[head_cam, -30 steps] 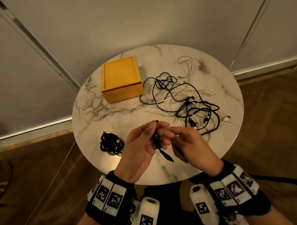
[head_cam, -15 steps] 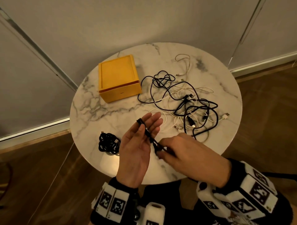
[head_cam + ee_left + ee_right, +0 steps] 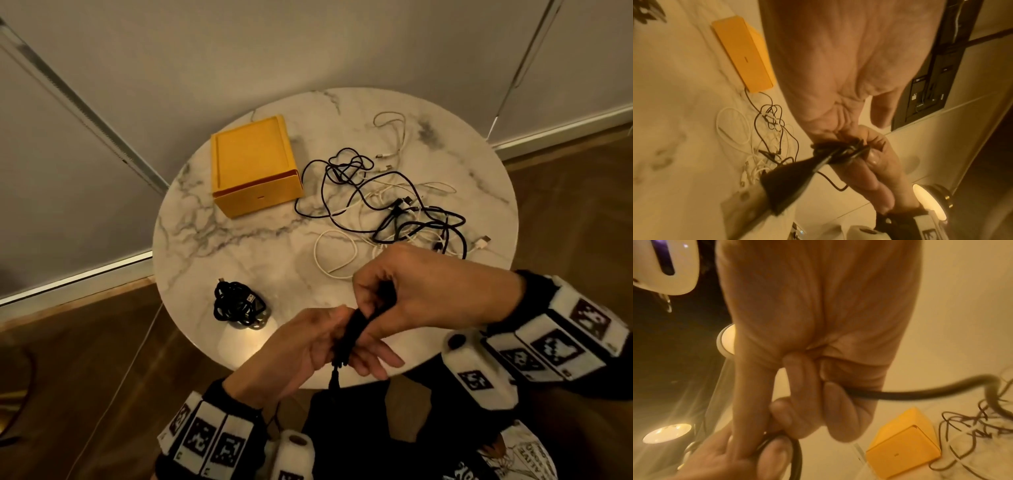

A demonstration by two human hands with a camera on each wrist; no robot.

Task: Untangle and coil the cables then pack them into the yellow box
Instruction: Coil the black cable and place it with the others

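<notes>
Over the near edge of the round marble table (image 3: pixel 219 246), both hands work one black cable (image 3: pixel 352 329), gathered into a small bundle. My left hand (image 3: pixel 337 329) holds the bundle from below, fingers curled round it, and a short tail hangs down. My right hand (image 3: pixel 373 308) grips the cable from above; in the right wrist view its curled fingers (image 3: pixel 807 386) clamp the black cable (image 3: pixel 890 394), which trails off to the right. The yellow box (image 3: pixel 253 164) sits shut at the back left. A tangle of black and white cables (image 3: pixel 394 212) lies at the right.
A coiled black cable (image 3: pixel 239 305) lies on the table left of my hands. Wood floor surrounds the table, with walls and a skirting board behind. A lit lamp (image 3: pixel 929 201) shows low in the left wrist view.
My right hand has come up over the left and closed on the cable. The left hand, spread flat half a second ago, now curls round the gathered bundle.
</notes>
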